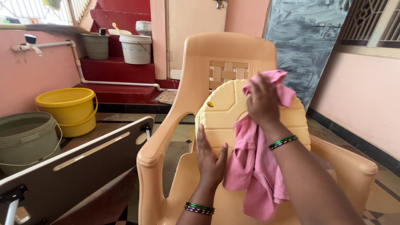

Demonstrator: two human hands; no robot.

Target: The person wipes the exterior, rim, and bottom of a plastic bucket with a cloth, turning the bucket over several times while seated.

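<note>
A round pale-yellow plastic lid (pixel 225 112) stands on edge on the seat of a peach plastic armchair (pixel 162 141). My left hand (pixel 210 156) lies flat against the lid's lower part, fingers together, steadying it. My right hand (pixel 262 102) presses a pink cloth (pixel 252 166) onto the lid's upper right face; the cloth bunches above my fingers and hangs down under my wrist. Both wrists wear green and dark bangles.
A dark folded table (pixel 75 171) with metal legs leans at lower left. Behind it stand a grey-green bucket (pixel 23 139) and a yellow bucket (pixel 68 108). Red steps (pixel 116 68) carry two more buckets. A grey board (pixel 304 46) leans on the pink wall at right.
</note>
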